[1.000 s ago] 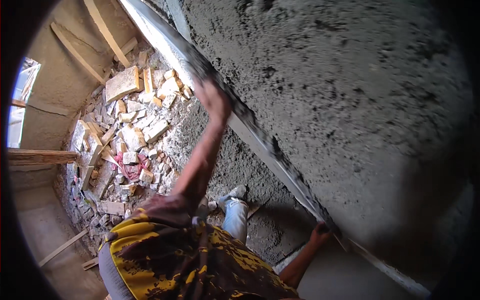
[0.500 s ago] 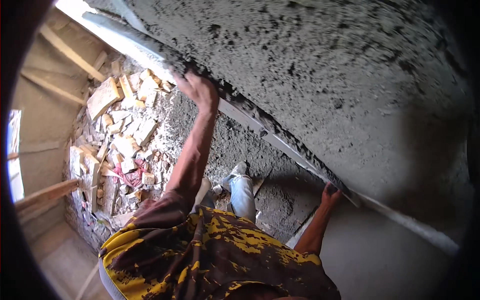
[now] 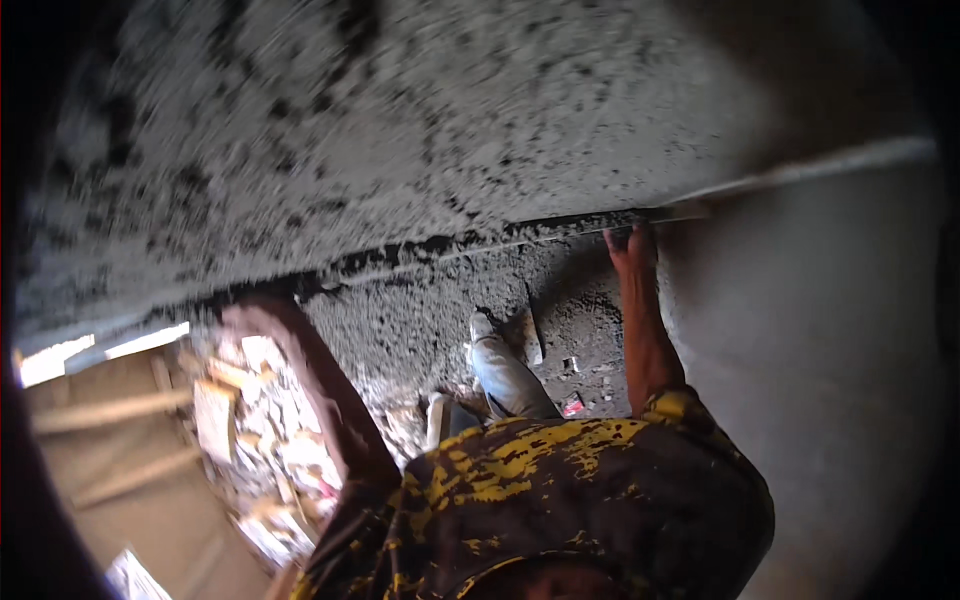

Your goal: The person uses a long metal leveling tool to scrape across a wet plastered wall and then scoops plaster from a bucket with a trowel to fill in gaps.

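A long, thin straightedge (image 3: 545,238) runs across the grey plastered wall (image 3: 420,130), with dark wet mortar gathered along its upper side. My right hand (image 3: 634,248) grips it near its right end, close to the corner, thumb and fingers closed around the edge. Farther left, my left hand (image 3: 262,314) is closed on the same straightedge. Motion smears that hand, and its fingertips are partly hidden against the mortar. The plaster above is rough and pitted on the left and smoother toward the right.
Broken blocks and rubble (image 3: 265,395) lie at the lower left, beside wooden beams (image 3: 120,415). A smooth grey side wall (image 3: 800,360) meets the plaster at the right. Mortar splatters cover the floor around my shoe (image 3: 482,325), near a small board (image 3: 532,335).
My view has turned, so the straightedge and wall corner look more level than before. Both hands stay on the straightedge; the left appears lower and farther left in the picture.
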### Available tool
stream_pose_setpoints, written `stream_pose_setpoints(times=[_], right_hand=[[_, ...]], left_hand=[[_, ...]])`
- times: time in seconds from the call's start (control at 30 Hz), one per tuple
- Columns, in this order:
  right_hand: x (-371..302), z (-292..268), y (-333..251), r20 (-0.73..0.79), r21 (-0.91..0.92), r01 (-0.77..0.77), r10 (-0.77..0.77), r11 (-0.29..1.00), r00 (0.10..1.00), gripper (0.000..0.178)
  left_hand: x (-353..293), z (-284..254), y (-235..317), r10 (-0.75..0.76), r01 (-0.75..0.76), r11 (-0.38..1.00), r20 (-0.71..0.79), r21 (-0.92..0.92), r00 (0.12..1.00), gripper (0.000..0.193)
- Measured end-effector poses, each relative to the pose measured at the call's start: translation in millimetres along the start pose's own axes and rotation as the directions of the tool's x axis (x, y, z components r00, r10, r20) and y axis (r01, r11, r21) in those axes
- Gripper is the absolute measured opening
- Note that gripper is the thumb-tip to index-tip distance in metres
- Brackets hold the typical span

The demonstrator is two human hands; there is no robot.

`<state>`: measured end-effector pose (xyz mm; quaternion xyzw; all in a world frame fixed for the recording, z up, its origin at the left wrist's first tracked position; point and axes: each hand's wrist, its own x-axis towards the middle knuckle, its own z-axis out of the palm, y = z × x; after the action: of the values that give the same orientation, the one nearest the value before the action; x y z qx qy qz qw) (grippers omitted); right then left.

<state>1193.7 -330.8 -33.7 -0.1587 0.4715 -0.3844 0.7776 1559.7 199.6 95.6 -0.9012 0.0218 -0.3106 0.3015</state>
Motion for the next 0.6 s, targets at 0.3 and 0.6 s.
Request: stream_pose_setpoints(times=[0.3, 0.6], right_hand=[[-157.0, 137.2, 5.1, 0.021, -0.028, 0.007, -0.006, 1.000, 1.000, 0.028], [-48.2, 64.7, -18.3, -0.023, -0.045, 0.006, -0.007, 0.999, 1.000, 0.023]], left_hand=[[129.6, 60.5, -124.4, -0.420, 0.319, 0.871, -0.229, -0.374, 0.878, 0.028], [60.9, 26.2, -10.0, -0.233, 0.230, 0.951, 0.010, -0.207, 0.972, 0.043]])
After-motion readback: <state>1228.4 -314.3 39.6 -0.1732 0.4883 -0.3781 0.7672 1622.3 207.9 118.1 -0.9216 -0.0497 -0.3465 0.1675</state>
